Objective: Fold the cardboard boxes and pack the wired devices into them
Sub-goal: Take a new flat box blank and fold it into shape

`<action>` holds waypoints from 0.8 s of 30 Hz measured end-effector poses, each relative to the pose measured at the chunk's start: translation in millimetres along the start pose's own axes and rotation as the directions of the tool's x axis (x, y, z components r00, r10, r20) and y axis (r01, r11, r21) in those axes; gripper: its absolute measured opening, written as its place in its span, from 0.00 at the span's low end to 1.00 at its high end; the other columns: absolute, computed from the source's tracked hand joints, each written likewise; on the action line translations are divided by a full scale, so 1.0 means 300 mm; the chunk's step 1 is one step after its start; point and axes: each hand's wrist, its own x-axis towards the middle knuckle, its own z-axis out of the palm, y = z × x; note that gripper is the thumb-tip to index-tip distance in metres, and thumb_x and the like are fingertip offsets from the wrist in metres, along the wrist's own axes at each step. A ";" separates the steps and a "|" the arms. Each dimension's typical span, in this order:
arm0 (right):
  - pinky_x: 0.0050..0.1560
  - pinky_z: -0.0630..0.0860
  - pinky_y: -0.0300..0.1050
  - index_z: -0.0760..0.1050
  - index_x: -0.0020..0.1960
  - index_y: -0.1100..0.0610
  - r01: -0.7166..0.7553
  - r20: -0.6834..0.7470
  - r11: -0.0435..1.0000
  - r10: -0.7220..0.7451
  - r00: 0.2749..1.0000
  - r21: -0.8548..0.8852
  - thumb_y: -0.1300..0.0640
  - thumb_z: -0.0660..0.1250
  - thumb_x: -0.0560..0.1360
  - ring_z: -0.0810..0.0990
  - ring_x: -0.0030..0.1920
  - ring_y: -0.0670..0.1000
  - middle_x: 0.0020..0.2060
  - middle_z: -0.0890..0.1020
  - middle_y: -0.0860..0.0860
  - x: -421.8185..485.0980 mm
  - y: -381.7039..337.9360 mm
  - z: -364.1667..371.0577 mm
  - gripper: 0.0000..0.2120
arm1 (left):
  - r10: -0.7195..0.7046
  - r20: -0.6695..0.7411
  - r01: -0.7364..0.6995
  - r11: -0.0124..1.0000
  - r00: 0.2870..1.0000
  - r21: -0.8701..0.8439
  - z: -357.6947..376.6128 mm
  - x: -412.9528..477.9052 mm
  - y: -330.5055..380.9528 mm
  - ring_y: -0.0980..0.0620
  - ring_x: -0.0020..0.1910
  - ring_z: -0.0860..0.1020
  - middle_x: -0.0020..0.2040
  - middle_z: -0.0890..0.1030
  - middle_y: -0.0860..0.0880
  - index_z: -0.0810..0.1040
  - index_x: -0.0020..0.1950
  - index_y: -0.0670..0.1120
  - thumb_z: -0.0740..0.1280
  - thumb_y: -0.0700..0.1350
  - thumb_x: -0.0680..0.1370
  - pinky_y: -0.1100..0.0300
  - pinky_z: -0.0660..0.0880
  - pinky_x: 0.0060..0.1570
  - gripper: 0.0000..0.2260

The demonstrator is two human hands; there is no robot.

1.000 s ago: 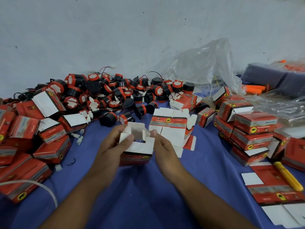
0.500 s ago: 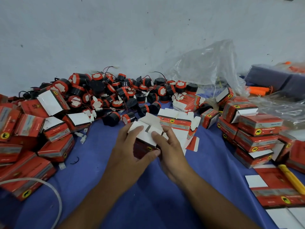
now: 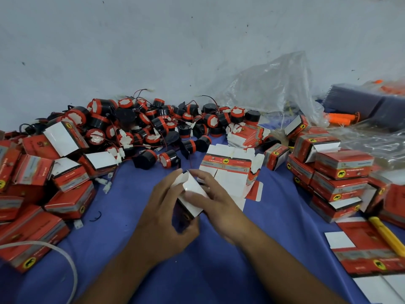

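Note:
A small red cardboard box (image 3: 191, 195), its white flaps up, sits tilted between my hands over the blue cloth. My left hand (image 3: 163, 213) grips its left side, fingers curled over a flap and thumb under it. My right hand (image 3: 215, 199) holds the right side, with the thumb pressing the white flap down. A heap of black-and-red wired devices (image 3: 153, 126) lies behind along the wall. A stack of flat unfolded boxes (image 3: 228, 170) lies just beyond my right hand.
Folded red boxes are piled at the left (image 3: 39, 185) and stacked at the right (image 3: 337, 172). A yellow cutter (image 3: 388, 235) lies on flat cartons at the right edge. A clear plastic bag (image 3: 269, 86) stands behind. A white strap (image 3: 65, 264) curves at the lower left.
The box has been turned and tilted, and its open flaps are folded down. Both hands have closed in around it and come lower on the cloth.

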 end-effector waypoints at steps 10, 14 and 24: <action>0.65 0.75 0.41 0.73 0.66 0.31 0.134 -0.072 0.970 -0.152 0.986 -0.205 0.54 0.66 0.79 0.76 0.65 0.39 0.64 0.78 0.36 -0.008 0.034 0.027 0.21 | -0.071 -0.072 0.064 0.993 0.995 -0.097 0.026 -0.036 -0.013 0.52 0.73 0.67 0.75 0.65 0.49 0.61 0.77 0.43 0.70 0.54 0.71 0.65 0.65 0.69 0.38; 0.69 0.70 0.38 0.67 0.69 0.31 0.140 -0.048 0.938 -0.163 0.985 -0.318 0.54 0.62 0.84 0.71 0.68 0.34 0.67 0.74 0.31 -0.001 0.035 0.015 0.21 | 0.008 -0.095 -0.011 0.999 0.995 -0.033 0.031 -0.034 -0.030 0.51 0.74 0.65 0.75 0.66 0.47 0.61 0.76 0.41 0.71 0.52 0.71 0.65 0.62 0.71 0.37; 0.63 0.71 0.41 0.61 0.78 0.45 0.234 0.060 0.800 -0.242 0.968 -0.553 0.54 0.61 0.83 0.75 0.55 0.48 0.51 0.77 0.52 -0.010 0.037 0.030 0.24 | -0.056 0.021 0.059 0.984 0.998 -0.167 -0.021 -0.060 -0.179 0.57 0.78 0.58 0.79 0.60 0.54 0.54 0.80 0.49 0.67 0.58 0.73 0.66 0.57 0.73 0.40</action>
